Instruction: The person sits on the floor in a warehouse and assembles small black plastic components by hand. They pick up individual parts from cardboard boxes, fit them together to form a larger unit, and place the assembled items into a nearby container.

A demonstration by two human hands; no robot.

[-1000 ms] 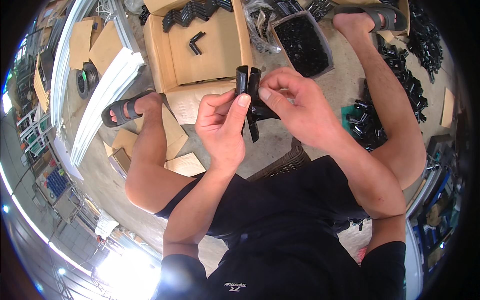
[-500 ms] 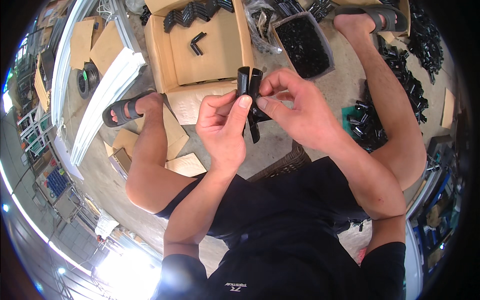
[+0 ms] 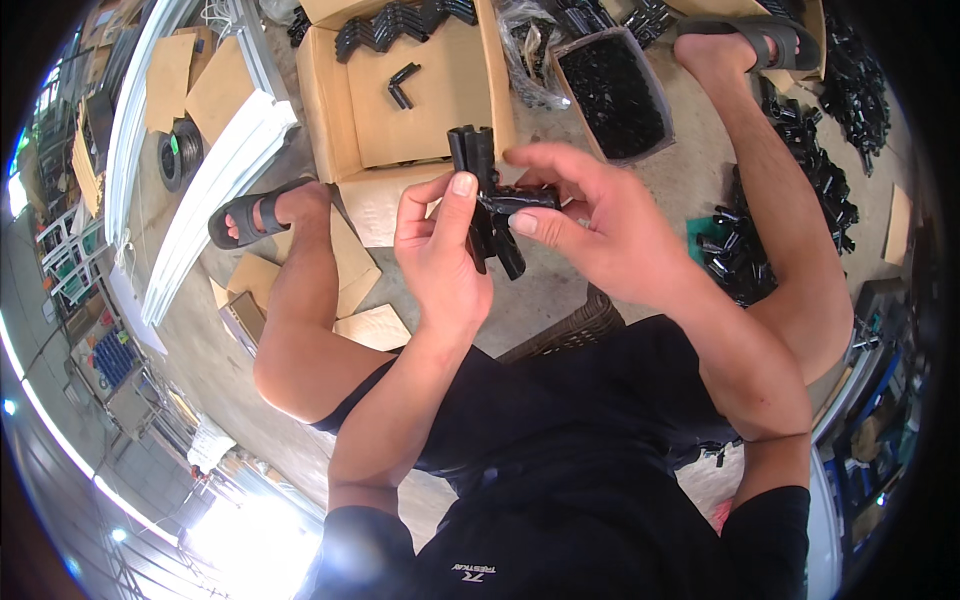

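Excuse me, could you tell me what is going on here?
A person is holding black tubular fittings in both hands: the left hand pinches their upright tubes, the right hand grips the branch jutting sideways. Black elbow fittings sit in a row in the open cardboard box ahead, with one elbow apart. More black fittings lie heaped at the right.

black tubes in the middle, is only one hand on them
No, the left hand and the right hand both hold the black tubes.

head-worn fisheye, left of pair | faces down | near, above left fingers [image 3: 457,212] and right fingers [image 3: 566,165]
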